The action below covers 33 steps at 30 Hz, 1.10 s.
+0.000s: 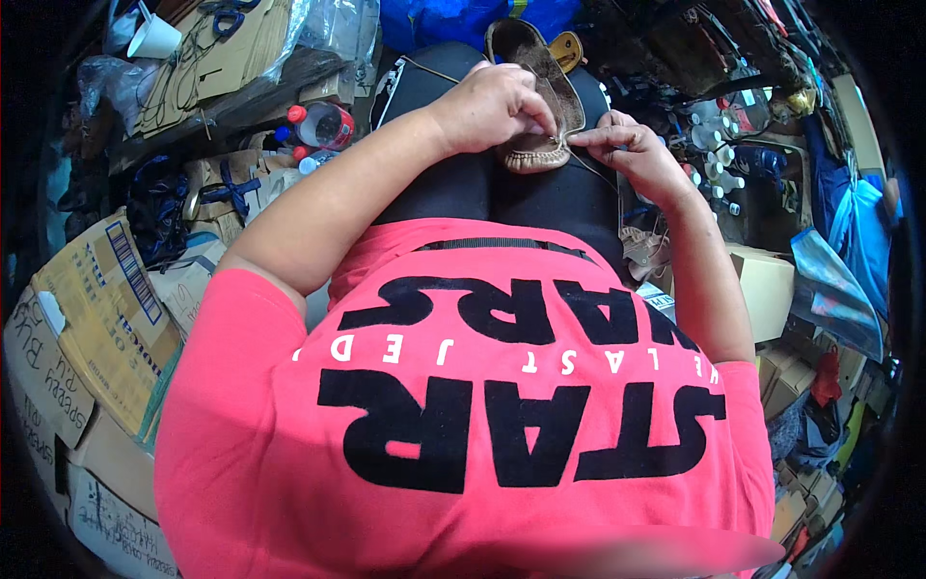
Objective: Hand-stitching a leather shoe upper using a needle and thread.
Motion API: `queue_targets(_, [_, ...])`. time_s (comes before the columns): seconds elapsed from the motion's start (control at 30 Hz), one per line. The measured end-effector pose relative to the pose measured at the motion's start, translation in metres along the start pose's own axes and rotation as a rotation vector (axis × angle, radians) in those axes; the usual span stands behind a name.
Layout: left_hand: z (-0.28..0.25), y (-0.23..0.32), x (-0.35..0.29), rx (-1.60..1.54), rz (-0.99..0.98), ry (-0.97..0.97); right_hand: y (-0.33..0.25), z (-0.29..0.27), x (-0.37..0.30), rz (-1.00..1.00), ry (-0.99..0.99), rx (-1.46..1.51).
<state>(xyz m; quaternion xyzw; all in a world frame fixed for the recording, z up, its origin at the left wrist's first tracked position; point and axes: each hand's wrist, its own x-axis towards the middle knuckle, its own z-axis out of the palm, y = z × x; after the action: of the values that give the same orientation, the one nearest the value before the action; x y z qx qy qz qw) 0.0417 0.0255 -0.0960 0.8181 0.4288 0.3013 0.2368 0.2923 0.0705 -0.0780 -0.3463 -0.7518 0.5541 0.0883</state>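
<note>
A brown moccasin shoe (535,160) rests on my lap, its pale, gathered toe seam toward me and its opening facing up. My left hand (494,108) reaches over it from the left, thumb and fingers pinched on the shoe at the seam. At the right end of that seam, my right hand (627,152) has its fingertips pressed together against the edge; whatever is between them is too small to make out. A thin cord (430,69) runs out to the left of my left hand. Another strand (593,170) trails below my right fingertips.
Red-capped bottles (323,125) and flattened cardboard (101,309) lie at my left, with a white cup (154,37) farther back. Several small bottles (714,145) and a cardboard box (762,289) stand at my right. A blue bag (434,21) sits beyond my knees.
</note>
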Motion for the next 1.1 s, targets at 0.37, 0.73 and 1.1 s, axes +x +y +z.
queue_targets(0.37, [-0.001,0.032,-0.028,0.113,-0.268,0.093,-0.015,0.020,-0.017,0.024,0.174,-0.048])
queue_targets(0.73, [0.013,0.028,-0.007,-0.100,-0.432,-0.021,-0.018,0.025,-0.002,0.169,0.179,0.217])
queue_targets(1.1, [-0.014,0.037,-0.010,0.295,-0.048,-0.149,-0.028,0.022,0.001,-0.161,0.159,-0.351])
